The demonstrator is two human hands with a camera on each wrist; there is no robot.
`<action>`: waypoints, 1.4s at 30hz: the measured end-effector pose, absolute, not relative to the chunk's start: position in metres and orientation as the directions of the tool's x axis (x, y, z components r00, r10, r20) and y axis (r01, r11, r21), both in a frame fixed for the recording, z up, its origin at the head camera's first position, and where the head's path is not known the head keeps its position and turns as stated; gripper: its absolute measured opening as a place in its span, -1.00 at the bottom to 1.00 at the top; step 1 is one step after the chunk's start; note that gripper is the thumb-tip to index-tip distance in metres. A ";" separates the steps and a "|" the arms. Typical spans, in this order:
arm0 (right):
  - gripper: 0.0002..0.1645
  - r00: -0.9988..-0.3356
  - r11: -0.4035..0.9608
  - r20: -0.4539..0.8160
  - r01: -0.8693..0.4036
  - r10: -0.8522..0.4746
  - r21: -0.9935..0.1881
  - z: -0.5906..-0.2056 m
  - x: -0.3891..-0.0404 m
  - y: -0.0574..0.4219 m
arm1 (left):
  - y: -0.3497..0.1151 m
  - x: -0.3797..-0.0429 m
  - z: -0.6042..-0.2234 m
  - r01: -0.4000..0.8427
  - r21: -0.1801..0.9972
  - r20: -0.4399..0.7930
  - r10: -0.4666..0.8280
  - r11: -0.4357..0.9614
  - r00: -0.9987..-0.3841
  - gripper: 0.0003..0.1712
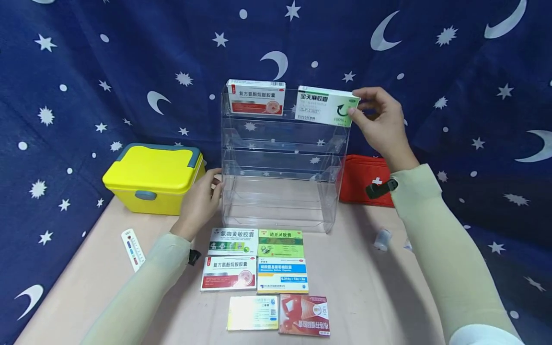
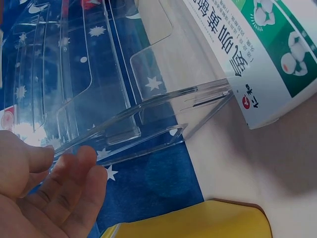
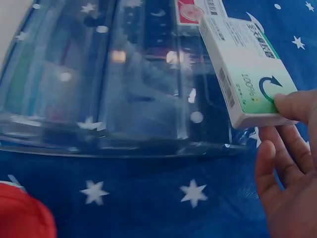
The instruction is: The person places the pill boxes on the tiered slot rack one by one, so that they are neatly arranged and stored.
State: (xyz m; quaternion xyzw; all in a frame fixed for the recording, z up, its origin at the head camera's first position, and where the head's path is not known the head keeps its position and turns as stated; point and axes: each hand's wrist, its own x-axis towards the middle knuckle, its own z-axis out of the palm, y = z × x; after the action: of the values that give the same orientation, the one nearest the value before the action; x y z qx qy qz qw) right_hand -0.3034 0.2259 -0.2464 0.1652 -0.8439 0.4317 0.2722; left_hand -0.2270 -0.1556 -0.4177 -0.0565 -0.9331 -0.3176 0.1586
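Observation:
My right hand (image 1: 384,122) pinches a white-and-green medicine box (image 1: 325,106) by its right end, thumb on the printed front. The box overlaps the right side of the top tier of a clear plastic tiered rack (image 1: 280,165), tilted slightly. To its left on that tier stands a white-and-red medicine box (image 1: 256,98). My left hand (image 1: 200,203) holds the rack's left side edge; in the left wrist view the thumb and curled fingers (image 2: 74,188) lie about that edge. The rack's lower tiers hold no boxes.
Several medicine boxes lie in front of the rack, among them a green one (image 1: 281,243) and a red one (image 1: 304,315). A yellow lidded case (image 1: 151,175) stands left, a red pouch (image 1: 364,179) right. A thermometer card (image 1: 132,249) and small clear vial (image 1: 382,239) lie on the table.

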 end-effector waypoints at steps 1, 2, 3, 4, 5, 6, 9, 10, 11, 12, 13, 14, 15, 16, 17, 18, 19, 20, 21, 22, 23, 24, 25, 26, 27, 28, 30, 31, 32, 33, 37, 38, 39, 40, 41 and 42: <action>-0.59 -0.791 0.583 0.610 -0.513 -0.037 -0.630 -0.243 -0.312 0.225 | -0.155 -0.227 -0.418 0.206 0.575 0.328 0.007 0.792 -0.945 -0.47; -0.59 -0.786 0.587 0.617 -0.515 -0.034 -0.625 -0.241 -0.320 0.224 | -0.155 -0.227 -0.418 0.204 0.576 0.326 0.007 0.791 -0.945 -0.47; -0.59 -0.783 0.594 0.621 -0.515 -0.032 -0.618 -0.239 -0.327 0.224 | -0.155 -0.227 -0.418 0.203 0.577 0.323 0.007 0.791 -0.946 -0.47; -0.59 -0.782 0.596 0.622 -0.515 -0.032 -0.617 -0.237 -0.334 0.223 | -0.154 -0.228 -0.418 0.202 0.578 0.322 0.006 0.790 -0.947 -0.47; -0.59 -0.781 0.597 0.623 -0.516 -0.033 -0.615 -0.235 -0.339 0.222 | -0.154 -0.228 -0.418 0.201 0.579 0.322 0.004 0.790 -0.947 -0.47; -0.59 -0.781 0.598 0.624 -0.516 -0.034 -0.614 -0.233 -0.343 0.221 | -0.154 -0.228 -0.418 0.200 0.580 0.322 0.003 0.789 -0.947 -0.47; -0.59 -0.781 0.610 0.623 -0.511 -0.036 -0.605 -0.229 -0.351 0.217 | -0.154 -0.228 -0.418 0.198 0.583 0.321 0.000 0.788 -0.947 -0.46; -0.59 -0.781 0.614 0.623 -0.509 -0.035 -0.603 -0.228 -0.353 0.216 | -0.154 -0.228 -0.418 0.197 0.583 0.320 -0.001 0.788 -0.947 -0.46; -0.59 -0.782 0.616 0.622 -0.505 -0.031 -0.604 -0.228 -0.355 0.215 | -0.154 -0.228 -0.419 0.197 0.582 0.320 0.000 0.789 -0.947 -0.46; -0.59 -0.784 0.619 0.620 -0.500 -0.027 -0.605 -0.227 -0.356 0.214 | -0.154 -0.229 -0.419 0.196 0.581 0.319 0.001 0.790 -0.948 -0.46; -0.59 -0.784 0.624 0.620 -0.497 -0.025 -0.603 -0.227 -0.357 0.213 | -0.154 -0.229 -0.419 0.196 0.580 0.318 0.002 0.790 -0.948 -0.46; -0.59 -0.784 0.624 0.620 -0.496 -0.023 -0.603 -0.226 -0.358 0.213 | -0.154 -0.228 -0.419 0.198 0.579 0.318 0.004 0.791 -0.948 -0.46; -0.60 -0.784 0.625 0.621 -0.495 -0.021 -0.603 -0.225 -0.359 0.212 | -0.154 -0.228 -0.419 0.199 0.579 0.319 0.005 0.791 -0.948 -0.46; -0.60 -0.785 0.626 0.619 -0.492 -0.019 -0.605 -0.225 -0.361 0.212 | -0.154 -0.228 -0.419 0.201 0.578 0.321 0.007 0.791 -0.947 -0.46; -0.60 -0.787 0.625 0.616 -0.490 -0.018 -0.608 -0.224 -0.362 0.211 | -0.154 -0.228 -0.418 0.203 0.577 0.323 0.007 0.791 -0.946 -0.46; -0.60 -0.789 0.628 0.614 -0.487 -0.018 -0.607 -0.224 -0.363 0.211 | -0.154 -0.228 -0.418 0.204 0.577 0.325 0.006 0.791 -0.946 -0.45; -0.60 -0.791 0.627 0.611 -0.486 -0.019 -0.609 -0.224 -0.363 0.211 | -0.154 -0.228 -0.418 0.205 0.577 0.327 0.006 0.791 -0.945 -0.46; -0.60 -0.793 0.626 0.609 -0.483 -0.018 -0.612 -0.223 -0.364 0.210 | -0.154 -0.228 -0.418 0.204 0.577 0.327 0.005 0.791 -0.945 -0.46; -0.60 -0.795 0.626 0.606 -0.481 -0.017 -0.614 -0.223 -0.365 0.210 | -0.154 -0.228 -0.418 0.203 0.576 0.327 0.004 0.792 -0.945 -0.46; -0.60 -0.799 0.626 0.602 -0.477 -0.015 -0.617 -0.224 -0.366 0.210 | -0.154 -0.228 -0.418 0.201 0.576 0.326 0.003 0.792 -0.945 -0.46; -0.60 -0.800 0.628 0.600 -0.474 -0.015 -0.617 -0.224 -0.366 0.210 | -0.154 -0.228 -0.418 0.199 0.577 0.323 0.002 0.792 -0.946 -0.46; -0.60 -0.802 0.628 0.598 -0.473 -0.016 -0.618 -0.224 -0.367 0.210 | -0.154 -0.227 -0.418 0.197 0.578 0.320 0.002 0.792 -0.948 -0.46; -0.60 -0.803 0.628 0.596 -0.474 -0.020 -0.617 -0.225 -0.367 0.210 | -0.154 -0.227 -0.418 0.194 0.579 0.317 0.001 0.792 -0.948 -0.46; -0.60 -0.805 0.629 0.593 -0.473 -0.025 -0.617 -0.226 -0.367 0.209 | -0.153 -0.227 -0.418 0.192 0.579 0.314 0.000 0.793 -0.949 -0.46; -0.61 -0.808 0.630 0.588 -0.472 -0.029 -0.617 -0.227 -0.367 0.209 | -0.153 -0.227 -0.418 0.190 0.580 0.313 -0.001 0.792 -0.950 -0.46; -0.61 -0.811 0.631 0.584 -0.471 -0.034 -0.617 -0.228 -0.367 0.209 | -0.153 -0.227 -0.418 0.189 0.581 0.311 -0.001 0.792 -0.950 -0.46; -0.63 -0.817 0.630 0.575 -0.470 -0.045 -0.618 -0.231 -0.367 0.210 | -0.153 -0.226 -0.418 0.189 0.580 0.311 -0.001 0.792 -0.951 -0.46; -0.64 -0.822 0.637 0.568 -0.463 -0.047 -0.617 -0.233 -0.367 0.210 | -0.153 -0.226 -0.418 0.190 0.580 0.312 -0.001 0.792 -0.950 -0.46; -0.64 -0.825 0.645 0.564 -0.457 -0.049 -0.613 -0.234 -0.366 0.210 | -0.153 -0.226 -0.418 0.192 0.580 0.313 0.001 0.792 -0.950 -0.46; -0.65 -0.827 0.654 0.560 -0.451 -0.051 -0.607 -0.235 -0.366 0.211 | -0.153 -0.226 -0.418 0.194 0.580 0.315 0.002 0.791 -0.949 -0.46; -0.66 -0.830 0.703 0.556 -0.425 -0.052 -0.569 -0.240 -0.365 0.213 | -0.154 -0.226 -0.419 0.203 0.578 0.327 0.004 0.790 -0.945 -0.46; -0.65 -0.830 0.711 0.556 -0.420 -0.050 -0.563 -0.241 -0.365 0.214 | -0.154 -0.226 -0.419 0.206 0.577 0.331 0.004 0.790 -0.944 -0.47; -0.65 -0.831 0.718 0.555 -0.414 -0.047 -0.559 -0.242 -0.365 0.214 | -0.154 -0.226 -0.419 0.208 0.576 0.333 0.005 0.790 -0.943 -0.46; -0.65 -0.833 0.723 0.552 -0.407 -0.043 -0.559 -0.243 -0.364 0.215 | -0.154 -0.226 -0.419 0.210 0.576 0.335 0.006 0.790 -0.942 -0.46; -0.64 -0.835 0.727 0.549 -0.402 -0.041 -0.557 -0.243 -0.364 0.215 | -0.154 -0.226 -0.419 0.211 0.575 0.337 0.006 0.790 -0.942 -0.46; -0.64 -0.837 0.729 0.545 -0.397 -0.038 -0.558 -0.244 -0.365 0.216 | -0.154 -0.226 -0.419 0.211 0.575 0.338 0.006 0.790 -0.941 -0.46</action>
State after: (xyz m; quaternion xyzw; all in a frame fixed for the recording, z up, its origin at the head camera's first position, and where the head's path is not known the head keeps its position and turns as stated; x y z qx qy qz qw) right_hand -0.3646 0.2155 -0.2439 0.1216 -0.8933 0.3475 0.2580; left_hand -0.2263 -0.1544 -0.4188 -0.0582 -0.9323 -0.3184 0.1615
